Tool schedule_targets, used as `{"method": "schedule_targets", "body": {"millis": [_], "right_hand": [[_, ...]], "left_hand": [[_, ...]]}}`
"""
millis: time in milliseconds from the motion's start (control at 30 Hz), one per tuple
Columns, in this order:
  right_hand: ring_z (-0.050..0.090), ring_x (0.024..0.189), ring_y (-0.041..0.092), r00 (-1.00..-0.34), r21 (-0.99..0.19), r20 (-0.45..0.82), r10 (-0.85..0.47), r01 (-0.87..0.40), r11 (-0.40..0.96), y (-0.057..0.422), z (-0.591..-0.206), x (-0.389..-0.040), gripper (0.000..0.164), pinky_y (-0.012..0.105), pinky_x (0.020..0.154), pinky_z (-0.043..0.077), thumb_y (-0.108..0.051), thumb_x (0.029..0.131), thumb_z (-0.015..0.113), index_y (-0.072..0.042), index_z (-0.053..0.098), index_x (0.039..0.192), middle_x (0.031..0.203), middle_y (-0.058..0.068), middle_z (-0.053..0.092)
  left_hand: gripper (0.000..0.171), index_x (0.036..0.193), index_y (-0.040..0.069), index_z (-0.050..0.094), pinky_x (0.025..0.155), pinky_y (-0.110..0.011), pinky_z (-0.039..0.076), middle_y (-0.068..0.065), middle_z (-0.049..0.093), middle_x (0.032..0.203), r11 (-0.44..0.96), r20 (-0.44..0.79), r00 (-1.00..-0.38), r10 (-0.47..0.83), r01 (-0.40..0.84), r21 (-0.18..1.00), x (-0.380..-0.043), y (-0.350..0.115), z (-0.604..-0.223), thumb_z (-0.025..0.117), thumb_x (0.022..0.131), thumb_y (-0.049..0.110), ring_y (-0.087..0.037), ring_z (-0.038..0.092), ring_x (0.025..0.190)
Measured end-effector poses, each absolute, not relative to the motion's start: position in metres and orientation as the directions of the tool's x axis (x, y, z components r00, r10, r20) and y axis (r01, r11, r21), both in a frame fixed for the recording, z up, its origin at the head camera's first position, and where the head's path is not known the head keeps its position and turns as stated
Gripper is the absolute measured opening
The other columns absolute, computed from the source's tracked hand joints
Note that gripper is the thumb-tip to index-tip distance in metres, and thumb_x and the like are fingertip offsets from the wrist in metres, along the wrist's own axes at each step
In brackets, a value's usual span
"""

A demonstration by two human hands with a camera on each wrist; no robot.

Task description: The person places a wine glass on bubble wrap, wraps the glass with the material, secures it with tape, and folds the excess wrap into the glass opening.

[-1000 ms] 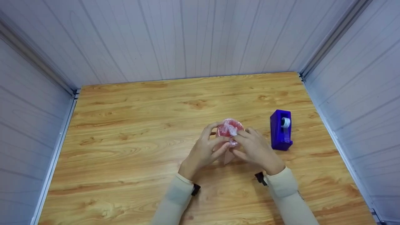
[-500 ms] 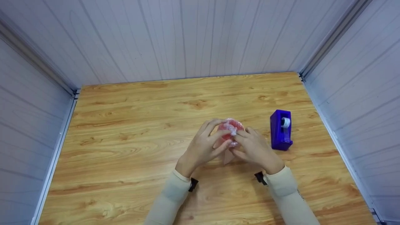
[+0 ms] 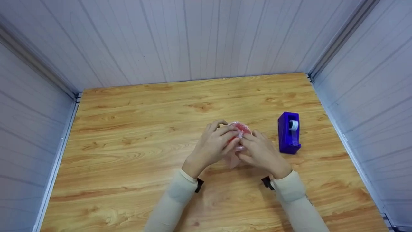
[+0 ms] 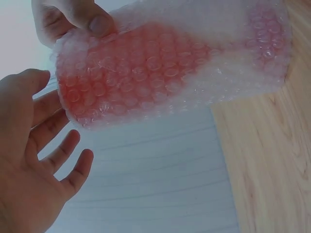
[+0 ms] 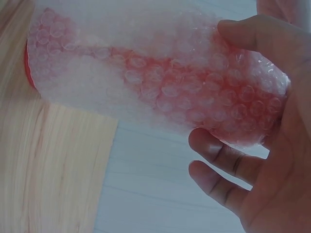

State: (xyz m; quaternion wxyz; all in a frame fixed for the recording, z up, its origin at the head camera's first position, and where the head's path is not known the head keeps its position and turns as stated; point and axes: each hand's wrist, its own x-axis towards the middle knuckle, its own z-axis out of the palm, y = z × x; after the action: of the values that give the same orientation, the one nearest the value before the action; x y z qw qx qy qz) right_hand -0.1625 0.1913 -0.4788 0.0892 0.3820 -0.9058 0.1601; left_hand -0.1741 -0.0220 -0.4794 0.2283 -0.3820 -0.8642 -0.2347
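Observation:
A red wine glass stands upright on the table, wrapped in clear bubble wrap. In both wrist views its wide bowl, thin stem and foot show through the wrap. My left hand reaches over the mouth from the left, its fingers pressing the gathered wrap inward at the top; in the left wrist view its outer fingers are spread away from the glass. My right hand holds the wrapped bowl near the rim, the thumb laid on the near side. Other right fingertips meet the wrap at the mouth.
A blue tape dispenser with a white tape roll stands to the right of my right hand. Pale panel walls enclose the wooden table at the back and both sides.
My left hand has shifted further over the mouth of the glass, its fingers pushing the loose wrap down and covering more of it. The right hand stays nearly still.

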Motion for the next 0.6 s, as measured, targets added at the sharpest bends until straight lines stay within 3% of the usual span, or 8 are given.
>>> {"method": "schedule_targets", "body": {"millis": [333, 600], "right_hand": [[0.054, 0.087, 0.026, -0.705, -0.209, 0.263, -0.659, -0.708, 0.674, 0.191, -0.478, -0.162, 0.038, 0.041, 0.077, 0.048, -0.028, 0.087, 0.076, -0.008, 0.07, 0.118, 0.114, 0.002, 0.068], [0.056, 0.089, 0.026, -0.693, -0.19, 0.279, -0.664, -0.718, 0.67, 0.19, -0.479, -0.163, 0.035, 0.041, 0.078, 0.048, -0.031, 0.087, 0.076, -0.007, 0.072, 0.111, 0.109, 0.003, 0.069]], "left_hand": [[0.027, 0.108, 0.015, 0.077, 0.091, -0.047, 0.046, 0.005, 0.07, 0.117, 0.679, 0.506, -0.666, 0.548, 0.708, 0.195, -0.174, -0.022, -0.489, 0.055, 0.104, 0.03, -0.027, 0.055, 0.115], [0.041, 0.112, 0.015, 0.076, 0.079, -0.038, 0.052, 0.004, 0.07, 0.114, 0.716, 0.452, -0.673, 0.585, 0.69, 0.101, -0.177, -0.019, -0.491, 0.041, 0.109, 0.036, -0.022, 0.063, 0.095]]}}
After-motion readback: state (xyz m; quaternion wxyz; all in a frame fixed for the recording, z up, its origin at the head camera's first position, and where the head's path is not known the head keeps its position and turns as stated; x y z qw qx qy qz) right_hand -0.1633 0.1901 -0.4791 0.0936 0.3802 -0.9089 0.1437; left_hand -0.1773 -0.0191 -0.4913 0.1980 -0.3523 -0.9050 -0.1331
